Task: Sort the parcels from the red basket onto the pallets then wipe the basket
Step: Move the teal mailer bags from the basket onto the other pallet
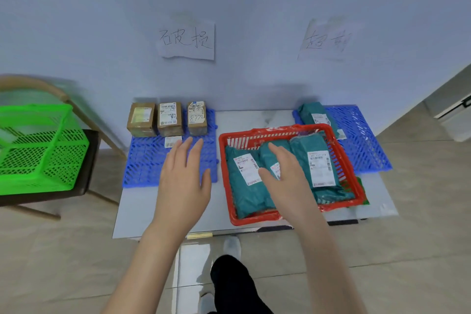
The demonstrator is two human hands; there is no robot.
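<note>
The red basket sits on a low grey table and holds three teal parcel bags with white labels: a left bag, a middle bag and a right bag. My right hand reaches over the basket with straight fingers above the middle bag. My left hand hovers open over the left blue pallet, which carries three brown cardboard boxes in a row at the back. The right blue pallet holds one teal bag.
A green basket rests on a dark chair at the left. Two handwritten paper signs hang on the wall above the pallets. A loose white label lies on the left pallet. My leg and shoe are below the table edge.
</note>
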